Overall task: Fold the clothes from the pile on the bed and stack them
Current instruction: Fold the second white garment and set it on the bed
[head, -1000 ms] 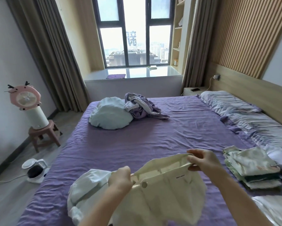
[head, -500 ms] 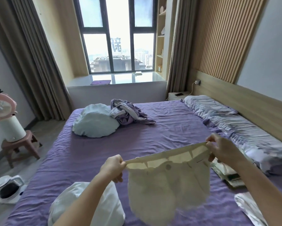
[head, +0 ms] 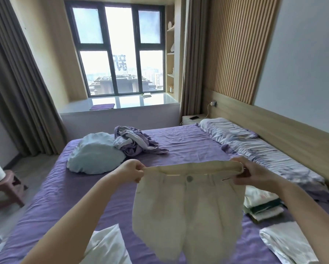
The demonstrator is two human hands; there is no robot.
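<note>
A pair of cream shorts (head: 186,212) hangs in the air over the purple bed (head: 186,143), its waistband stretched flat and level. My left hand (head: 130,170) pinches the left end of the waistband. My right hand (head: 250,173) grips the right end. The button faces me and the legs hang straight down. A stack of folded clothes (head: 261,203) lies on the bed to the right, just below my right wrist. A crumpled purple-and-white garment (head: 134,142) sits further up the bed.
A pale blue cushion (head: 95,153) lies beside the crumpled garment. White fabric (head: 108,246) lies near the front edge on the left, and another white piece (head: 287,242) at the right. Striped pillows (head: 258,147) line the headboard. A stool (head: 6,187) stands on the floor at left.
Both hands have lifted the shorts off the bed and pulled the waistband taut. The shorts now hang free. My view has tilted up toward the window.
</note>
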